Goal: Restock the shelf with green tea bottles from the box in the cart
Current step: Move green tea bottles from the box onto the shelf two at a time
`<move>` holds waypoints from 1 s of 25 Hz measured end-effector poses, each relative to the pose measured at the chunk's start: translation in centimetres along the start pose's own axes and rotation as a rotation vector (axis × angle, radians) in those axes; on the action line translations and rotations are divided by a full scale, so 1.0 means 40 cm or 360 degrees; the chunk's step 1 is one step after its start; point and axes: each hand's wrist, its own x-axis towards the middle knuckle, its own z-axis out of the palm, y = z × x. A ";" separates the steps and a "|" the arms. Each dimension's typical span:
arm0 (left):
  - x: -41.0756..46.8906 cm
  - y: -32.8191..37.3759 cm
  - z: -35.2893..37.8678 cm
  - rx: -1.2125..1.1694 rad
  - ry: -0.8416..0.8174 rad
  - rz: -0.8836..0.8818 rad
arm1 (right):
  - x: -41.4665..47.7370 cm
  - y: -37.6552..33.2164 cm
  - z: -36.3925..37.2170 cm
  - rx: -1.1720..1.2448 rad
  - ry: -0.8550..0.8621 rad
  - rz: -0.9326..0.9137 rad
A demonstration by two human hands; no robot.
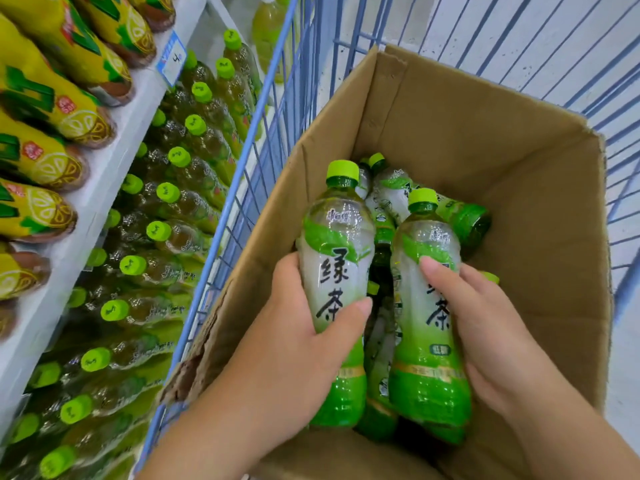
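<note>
My left hand is wrapped round the middle of one green tea bottle, thumb across the front of the label and fingers curled behind it. My right hand grips a second green tea bottle the same way, thumb lying on its label and fingers round its far side. Both bottles stand roughly upright, side by side and close together, inside the cardboard box, caps pointing away from me. Each has a bright green cap, a clear shoulder, a pale label with large dark characters and a solid green band toward the base. Under and behind them, more bottles of the same kind lie tumbled on their sides in the bottom of the box. The box has its flaps open and sits in the blue wire cart. To my left, beyond the cart's side, the shelf carries rows of green-capped bottles on its lower level, and yellow lemon-label bottles stand on the level above, with a blue price tag on the shelf edge.
</note>
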 end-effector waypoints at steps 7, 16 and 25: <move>-0.038 -0.020 0.057 -0.0117 0.0288 0.0078 | -0.064 0.016 0.022 -0.0030 -0.0049 -0.0037; -0.248 0.015 0.107 -0.0562 0.1079 0.0166 | -0.145 -0.103 0.090 -0.0547 -0.0590 -0.0283; -0.565 -0.172 -0.079 -0.0618 0.1730 0.0130 | -0.292 0.005 0.453 -0.1096 -0.1356 -0.0595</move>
